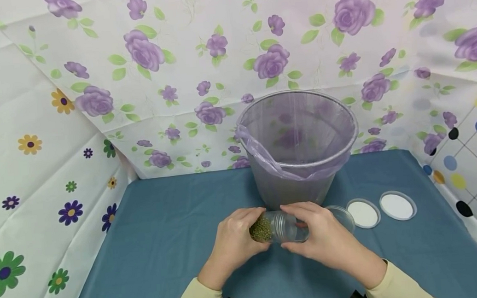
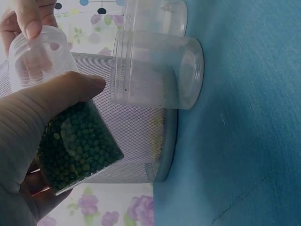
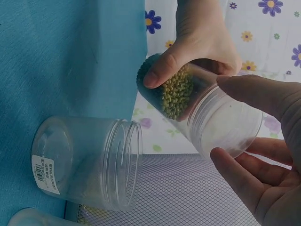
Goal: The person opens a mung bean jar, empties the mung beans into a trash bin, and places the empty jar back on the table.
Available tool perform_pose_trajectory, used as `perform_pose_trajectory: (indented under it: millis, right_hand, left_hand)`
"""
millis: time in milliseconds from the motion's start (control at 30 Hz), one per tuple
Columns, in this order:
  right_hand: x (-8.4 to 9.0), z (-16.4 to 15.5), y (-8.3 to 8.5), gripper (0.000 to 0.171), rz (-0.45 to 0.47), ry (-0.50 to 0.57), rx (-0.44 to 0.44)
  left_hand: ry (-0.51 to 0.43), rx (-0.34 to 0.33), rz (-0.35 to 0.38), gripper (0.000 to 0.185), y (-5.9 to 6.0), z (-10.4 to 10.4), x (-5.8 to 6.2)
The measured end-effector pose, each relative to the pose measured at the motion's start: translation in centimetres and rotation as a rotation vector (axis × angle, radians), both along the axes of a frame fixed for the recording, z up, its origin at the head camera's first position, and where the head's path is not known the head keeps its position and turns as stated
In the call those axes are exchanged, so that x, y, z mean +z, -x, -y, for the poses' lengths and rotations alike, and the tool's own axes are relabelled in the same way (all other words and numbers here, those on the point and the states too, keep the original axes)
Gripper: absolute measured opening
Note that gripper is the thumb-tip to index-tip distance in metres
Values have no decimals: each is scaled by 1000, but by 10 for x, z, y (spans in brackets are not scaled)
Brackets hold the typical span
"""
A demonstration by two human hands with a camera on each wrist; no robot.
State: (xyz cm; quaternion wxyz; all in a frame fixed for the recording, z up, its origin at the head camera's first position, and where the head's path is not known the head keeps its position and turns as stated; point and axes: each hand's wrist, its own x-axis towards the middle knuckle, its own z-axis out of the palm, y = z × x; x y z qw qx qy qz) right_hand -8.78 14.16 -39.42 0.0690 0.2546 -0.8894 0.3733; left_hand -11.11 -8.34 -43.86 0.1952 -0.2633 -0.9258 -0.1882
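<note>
At the lower middle of the head view, both hands share one clear jar (image 1: 278,228) lying on its side just above the surface. The left hand (image 1: 234,246) has its grip curled round the closed end, thumb over the top, where green beans (image 1: 261,228) are heaped; the left wrist view shows the beans (image 2: 77,143) packed against that end under the thumb. The right hand (image 1: 322,236) pinches the open mouth end, thumb on one side of the rim and fingers (image 3: 244,181) spread round the other, as the right wrist view shows. The jar thus lies between the two grips, mouth toward the right of the frame.

Just behind the hands stands a mesh bin (image 1: 298,151) lined with a thin purple bag (image 1: 264,158), close beside the jar. At the right hand's far side an empty clear jar (image 3: 87,162) stands on the blue surface (image 1: 165,228) with a small label on its base; a second one seems to stand behind it (image 2: 155,16), though only part shows. Further right in the head view lie two white lids (image 1: 363,213) (image 1: 397,205), flat and apart from each other. Flowered sheets (image 1: 165,57) wall the surface at the top and left of the frame.
</note>
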Motion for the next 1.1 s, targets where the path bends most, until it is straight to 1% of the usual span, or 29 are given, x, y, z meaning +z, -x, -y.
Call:
perform_pose_trajectory:
  millis: [167,267,400,467,667,833,1000,1100]
  right_hand:
    - [1,0,-1,71,5,7,25]
    - [1,-1,-1,72,9,10,39]
    - [1,-1,-1,71,-8,8,46]
    - [0,-2,-1,70,-39,-9,36]
    - [-1,-9,-1,69,-181,-86,-20]
    - [2,-20,1,71,-229,-59,-62]
    - [9,-39,2,72,-203,-49,-142]
    - [12,-54,2,74,-138,-25,-191]
  left_hand:
    - [-10,1,4,68,-1,0,0]
    - [-14,1,-6,68,-1,0,-1]
    - [-17,0,-14,69,-1,0,-1]
    - [-23,-2,-10,69,-1,1,-1]
    - [-43,11,12,70,-1,3,0]
    - [-51,53,26,70,0,8,0]
    - [-67,76,26,70,1,14,0]
    - [-75,97,30,71,1,17,-1]
